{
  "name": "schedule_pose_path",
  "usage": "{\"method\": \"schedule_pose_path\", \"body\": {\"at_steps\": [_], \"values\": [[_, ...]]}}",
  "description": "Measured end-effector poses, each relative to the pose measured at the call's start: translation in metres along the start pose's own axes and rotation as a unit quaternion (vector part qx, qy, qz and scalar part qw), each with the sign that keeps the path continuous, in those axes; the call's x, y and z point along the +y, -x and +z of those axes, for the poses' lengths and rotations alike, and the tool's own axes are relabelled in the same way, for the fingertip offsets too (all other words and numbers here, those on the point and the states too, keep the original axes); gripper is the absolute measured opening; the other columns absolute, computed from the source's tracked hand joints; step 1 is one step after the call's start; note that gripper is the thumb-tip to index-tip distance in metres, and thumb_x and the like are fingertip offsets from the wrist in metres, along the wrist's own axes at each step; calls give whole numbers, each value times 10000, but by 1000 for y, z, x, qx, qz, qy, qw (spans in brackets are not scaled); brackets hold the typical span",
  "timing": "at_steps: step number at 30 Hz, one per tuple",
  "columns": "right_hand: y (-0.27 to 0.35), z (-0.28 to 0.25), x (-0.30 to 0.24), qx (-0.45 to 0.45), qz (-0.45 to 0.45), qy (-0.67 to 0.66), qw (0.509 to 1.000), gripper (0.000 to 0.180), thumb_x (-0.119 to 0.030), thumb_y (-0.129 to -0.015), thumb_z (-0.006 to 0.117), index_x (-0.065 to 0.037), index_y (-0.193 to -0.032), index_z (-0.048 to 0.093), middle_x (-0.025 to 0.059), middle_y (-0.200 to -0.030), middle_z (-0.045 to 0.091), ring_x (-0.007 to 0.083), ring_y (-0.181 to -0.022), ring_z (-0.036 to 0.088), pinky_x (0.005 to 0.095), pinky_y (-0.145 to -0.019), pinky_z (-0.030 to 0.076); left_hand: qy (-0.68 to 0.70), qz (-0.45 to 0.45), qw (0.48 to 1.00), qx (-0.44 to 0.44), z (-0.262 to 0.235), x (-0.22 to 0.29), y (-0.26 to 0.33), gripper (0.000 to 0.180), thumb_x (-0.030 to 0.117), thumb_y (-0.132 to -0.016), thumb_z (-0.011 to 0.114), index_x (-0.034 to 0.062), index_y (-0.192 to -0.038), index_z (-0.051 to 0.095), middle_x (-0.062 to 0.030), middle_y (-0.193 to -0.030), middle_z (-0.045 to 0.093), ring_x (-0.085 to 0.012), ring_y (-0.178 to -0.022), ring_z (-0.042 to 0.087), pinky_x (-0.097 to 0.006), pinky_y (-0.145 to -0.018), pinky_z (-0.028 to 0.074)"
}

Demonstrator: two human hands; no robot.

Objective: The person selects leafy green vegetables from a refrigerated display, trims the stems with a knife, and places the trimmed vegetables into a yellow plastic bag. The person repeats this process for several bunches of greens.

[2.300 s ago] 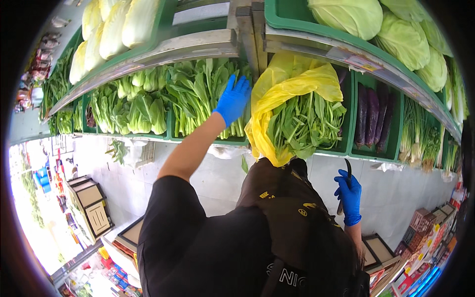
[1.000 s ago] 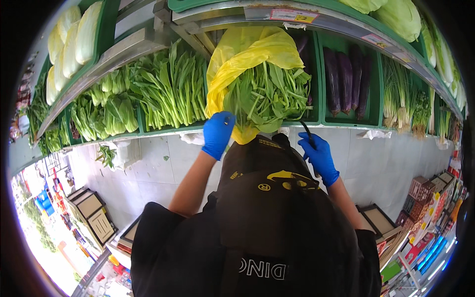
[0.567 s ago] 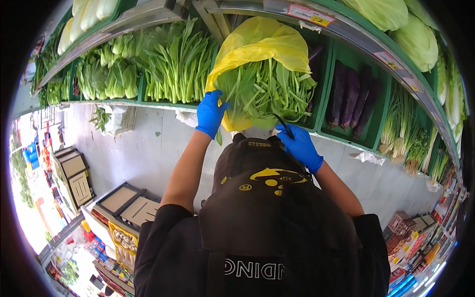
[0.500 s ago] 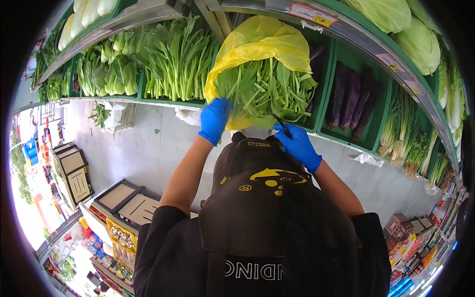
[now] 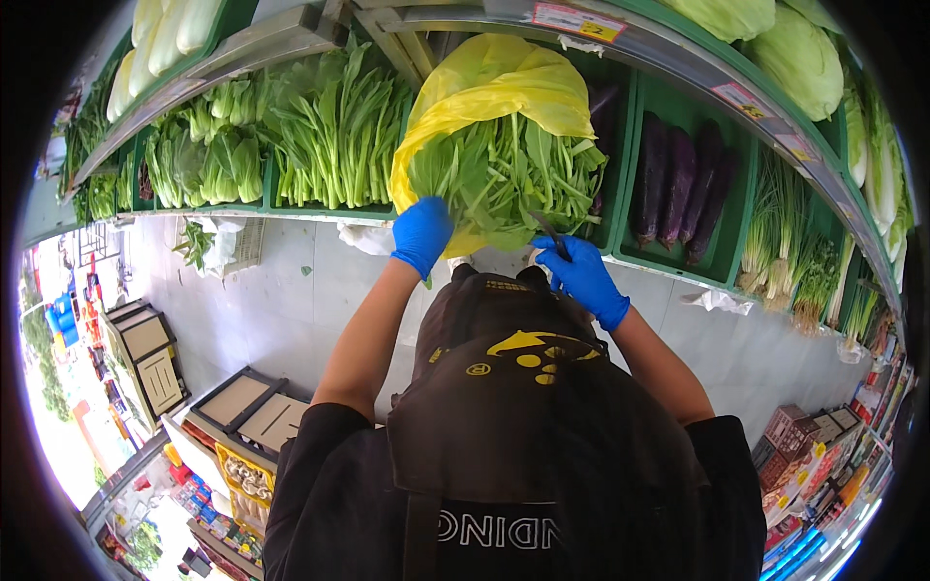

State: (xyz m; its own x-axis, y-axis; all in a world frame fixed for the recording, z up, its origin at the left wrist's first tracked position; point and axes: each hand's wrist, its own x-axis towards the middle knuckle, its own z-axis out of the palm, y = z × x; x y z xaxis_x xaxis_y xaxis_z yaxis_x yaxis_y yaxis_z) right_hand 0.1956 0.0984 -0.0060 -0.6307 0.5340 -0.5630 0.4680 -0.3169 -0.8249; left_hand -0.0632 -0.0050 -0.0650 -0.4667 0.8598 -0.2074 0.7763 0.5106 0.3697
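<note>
Gripping the lower left of the leafy greens bunch [image 5: 509, 179], left hand [image 5: 421, 232] is closed on stems w/ the yellow bag [image 5: 484, 87] draped above. Right hand [image 5: 581, 276] pinches a thin dark tool [image 5: 550, 232] at the bunch's base. Bunch sits in a green shelf crate [image 5: 620, 145], purple eggplants [image 5: 678, 184] just beside.

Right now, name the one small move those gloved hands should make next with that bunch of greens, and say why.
Probably draw the small dark blade through the stem ends. The left hand grips the base of the leafy greens lying in the yellow bag, and the right hand holds the blade's tip right at the bunch's lower edge. Whether it touches yet is unclear.
</note>
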Motion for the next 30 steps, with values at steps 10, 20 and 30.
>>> {"method": "schedule_pose_path", "body": {"at_steps": [10, 20, 30], "values": [[14, 5, -27, 79, -31, -59, 995, 272, -157, -878, 599, 15, -1085, 635, 37, -731, 570, 94, -535, 536, 250, -505, 448, -66, -55, 995, -52, 7, 72, -103, 287, 301, -824, 591, 43, -878, 705, -196, -914, 685, -364, -860, 664, -431, -752, 535], [9, 16, -20, 62, -3, -245, 968, 339, -294, -904, 602, -4, -1076, 642, 62, -879, 649, 109, -549, 550, 235, -510, 445, 58, 62, 996, -26, -57, 87, -11, 456, 457, -799, 614, 11, -731, 682, -229, -693, 624, -388, -656, 624, -457, -605, 488], [-26, 19, -17, -12, 8, -281, 960, 352, -173, -875, 637, 9, -1172, 583, 91, -870, 658, 141, -624, 576, 254, -556, 476, 325, 95, 941, -24, -42, 81, 69, 179, 162, -841, 675, 23, -952, 663, -136, -823, 669, -245, -683, 656, -311, -607, 499]]}}
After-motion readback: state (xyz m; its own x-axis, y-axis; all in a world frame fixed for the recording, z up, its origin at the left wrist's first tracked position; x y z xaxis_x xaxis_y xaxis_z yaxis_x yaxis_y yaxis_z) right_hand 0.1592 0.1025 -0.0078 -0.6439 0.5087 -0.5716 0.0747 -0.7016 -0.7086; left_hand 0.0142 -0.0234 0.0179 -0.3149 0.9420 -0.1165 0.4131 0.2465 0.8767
